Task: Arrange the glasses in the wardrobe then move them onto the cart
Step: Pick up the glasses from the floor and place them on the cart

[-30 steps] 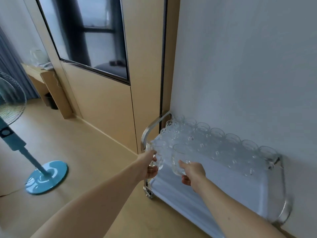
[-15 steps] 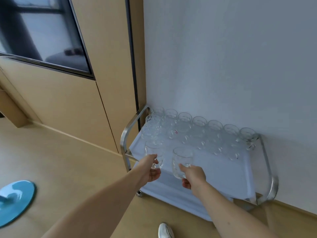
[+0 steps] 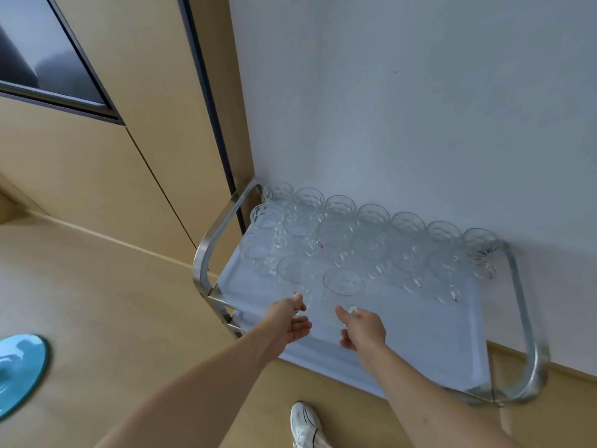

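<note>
Left hand (image 3: 288,321): pinches handle of a clear glass mug (image 3: 294,279), now lower over the steel cart (image 3: 426,337).
Right hand (image 3: 363,329): grips second clear mug (image 3: 343,291), likewise lowered.

A round blue base (image 3: 19,371) is sitting on the tan floor (image 3: 106,295), well off to the left of the left hand. A white sneaker (image 3: 303,426) is showing at the bottom edge, below and between the two hands. A pale wall (image 3: 403,101) is rising beyond the hands, with tan wood panelling (image 3: 106,176) and a dark-framed glass pane (image 3: 48,59) standing up to their left.
</note>
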